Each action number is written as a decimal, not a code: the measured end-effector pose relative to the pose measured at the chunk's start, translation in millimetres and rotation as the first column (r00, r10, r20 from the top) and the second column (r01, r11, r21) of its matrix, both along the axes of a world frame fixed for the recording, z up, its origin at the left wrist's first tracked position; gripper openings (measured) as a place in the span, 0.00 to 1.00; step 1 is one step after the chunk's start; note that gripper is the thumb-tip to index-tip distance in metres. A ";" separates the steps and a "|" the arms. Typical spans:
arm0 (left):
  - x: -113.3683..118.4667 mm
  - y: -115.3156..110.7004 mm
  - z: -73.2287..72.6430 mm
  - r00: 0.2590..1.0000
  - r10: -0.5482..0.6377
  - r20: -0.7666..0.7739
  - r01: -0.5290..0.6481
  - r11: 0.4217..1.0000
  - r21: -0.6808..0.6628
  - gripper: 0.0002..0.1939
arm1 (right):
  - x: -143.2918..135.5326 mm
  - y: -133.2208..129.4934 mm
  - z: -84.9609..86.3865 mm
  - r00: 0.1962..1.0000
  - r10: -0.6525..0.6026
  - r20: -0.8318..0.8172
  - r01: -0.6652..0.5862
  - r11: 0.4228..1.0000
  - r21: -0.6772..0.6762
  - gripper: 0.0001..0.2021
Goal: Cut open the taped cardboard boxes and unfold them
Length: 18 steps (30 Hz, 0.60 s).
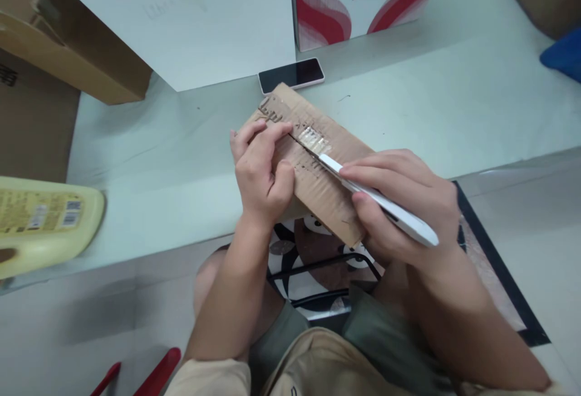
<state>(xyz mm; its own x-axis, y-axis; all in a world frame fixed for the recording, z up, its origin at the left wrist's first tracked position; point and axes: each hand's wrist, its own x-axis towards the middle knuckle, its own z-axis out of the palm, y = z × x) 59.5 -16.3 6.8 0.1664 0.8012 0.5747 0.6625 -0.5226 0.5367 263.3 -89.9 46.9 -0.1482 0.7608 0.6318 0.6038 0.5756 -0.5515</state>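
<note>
In the middle of the head view lies a brown cardboard box [341,199], long and narrow, set at a slant over the table's near edge. My left hand [262,169] grips its far left part, fingertips and thumb pressing on the top face. A white utility knife [385,205] is held in my right hand [403,202], thumb and fingers closed round its handle. The knife's tip meets the box top at a dark slit running along it. Torn, rough patches and a shiny scrap of tape [312,137] mark the surface near the slit.
A phone [293,75] lies just beyond the box on the pale table [181,154]. Behind stand a white panel [204,14] and a red-and-white water carton [367,5]. At left are a yellow bottle [49,220] and cardboard boxes [104,51]. Something blue [565,57] shows at right.
</note>
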 end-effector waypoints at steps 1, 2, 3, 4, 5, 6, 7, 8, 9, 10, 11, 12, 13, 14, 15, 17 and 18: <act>0.6 -0.4 -1.1 1.000 -0.002 0.005 0.002 1.000 0.024 0.22 | 1.4 -0.5 0.6 1.000 0.003 -0.021 -0.003 1.000 0.001 0.10; 1.3 -0.8 -2.7 1.000 -0.007 0.026 0.006 0.998 0.057 0.22 | 2.7 -1.3 1.0 0.999 0.001 -0.043 -0.001 1.000 0.002 0.10; 2.1 -1.4 -4.7 0.998 -0.016 0.057 0.010 0.996 0.092 0.22 | 3.9 -2.2 1.1 0.998 -0.007 -0.066 0.008 1.000 0.011 0.09; 2.9 -2.0 -7.0 0.996 -0.021 0.091 0.009 0.993 0.121 0.23 | 5.1 -3.3 0.9 0.995 -0.024 -0.094 0.026 0.999 0.022 0.09; 3.4 -2.5 -9.3 0.993 -0.017 0.119 0.000 0.990 0.140 0.23 | 6.1 -4.5 0.4 0.991 -0.045 -0.125 0.051 0.998 0.041 0.09; 3.7 -3.1 -11.2 0.990 -0.003 0.138 -0.017 0.989 0.145 0.23 | 6.9 -5.7 -0.3 0.984 -0.068 -0.163 0.079 0.995 0.059 0.10; 3.6 -3.6 -12.6 0.990 0.013 0.141 -0.032 0.990 0.136 0.22 | 7.6 -6.7 -1.1 0.974 -0.091 -0.206 0.107 0.992 0.069 0.11; 3.2 -3.9 -13.0 0.991 0.021 0.131 -0.037 0.992 0.120 0.22 | 8.2 -7.5 -2.2 0.962 -0.111 -0.251 0.131 0.989 0.065 0.12; 2.6 -4.2 -12.4 0.993 0.020 0.116 -0.033 0.993 0.109 0.21 | 8.7 -7.8 -3.6 0.949 -0.129 -0.289 0.149 0.988 0.047 0.13; 2.0 -4.5 -10.8 0.995 0.007 0.102 -0.018 0.994 0.103 0.20 | 9.2 -7.6 -5.3 0.938 -0.144 -0.315 0.160 0.987 0.024 0.14; 1.5 -4.7 -8.1 0.996 -0.013 0.094 0.004 0.995 0.101 0.19 | 9.7 -6.7 -7.4 0.932 -0.155 -0.327 0.166 0.986 0.006 0.15; 1.3 -5.1 -4.5 0.996 -0.033 0.087 0.025 0.995 0.094 0.18 | 10.4 -5.4 -10.0 0.932 -0.158 -0.327 0.166 0.986 -0.003 0.15; 1.5 -5.6 -0.3 0.996 -0.044 0.083 0.038 0.996 0.079 0.16 | 11.3 -3.6 -13.1 0.936 -0.150 -0.320 0.158 0.987 -0.001 0.16; 2.2 -6.5 4.3 0.996 -0.046 0.082 0.042 0.998 0.054 0.15 | 12.3 -1.7 -16.3 0.940 -0.133 -0.314 0.140 0.990 0.001 0.17; 3.3 -7.7 8.9 0.995 -0.040 0.086 0.039 0.999 0.019 0.13 | 13.3 0.0 -19.5 0.942 -0.109 -0.316 0.115 0.993 0.001 0.18; 6.1 -10.9 17.5 0.993 -0.016 0.117 0.023 0.998 -0.064 0.10 | 15.0 2.0 -24.1 0.937 -0.046 -0.347 0.046 0.999 -0.008 0.19; 7.5 -12.7 21.0 0.989 0.002 0.146 0.013 0.994 -0.105 0.09 | 15.5 2.1 -25.0 0.930 -0.019 -0.368 0.013 1.000 -0.018 0.19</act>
